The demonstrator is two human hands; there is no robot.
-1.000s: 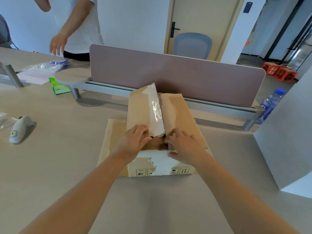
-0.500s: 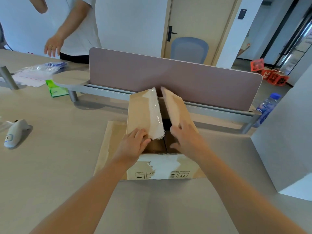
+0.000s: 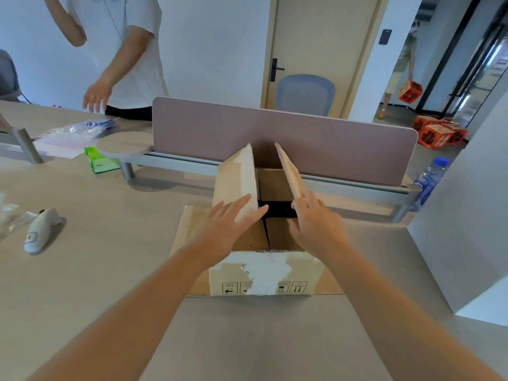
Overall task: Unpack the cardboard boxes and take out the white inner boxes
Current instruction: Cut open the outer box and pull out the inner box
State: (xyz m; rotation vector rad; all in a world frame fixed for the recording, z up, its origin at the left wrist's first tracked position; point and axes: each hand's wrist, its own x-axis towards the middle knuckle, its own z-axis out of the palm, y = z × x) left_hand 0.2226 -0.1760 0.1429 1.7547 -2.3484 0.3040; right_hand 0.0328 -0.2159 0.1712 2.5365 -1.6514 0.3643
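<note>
At the far left of the table lies a white handheld scanner, and behind it a green packet sits beside a clear plastic bag; a second person in a white shirt stands beyond the table's far edge with one hand hanging open; in the middle, the cardboard box rests on a flattened sheet of cardboard just in front of the mauve divider panel, its near face torn white above a row of printed handling symbols; the left hand lies flat against the outer face of the left flap, fingers straight and slightly spread, pressing rather than gripping, with the fingertips reaching the flap's taped inner edge; the two inner flaps below are closed apart from a dark gap between them, so no white inner box can be seen; the right hand holds the near edge of the right flap, which stands tilted outward, its fingers curled round that edge; further right a water bottle stands at the end of the divider rail, and red boxes lie on the floor beyond.
</note>
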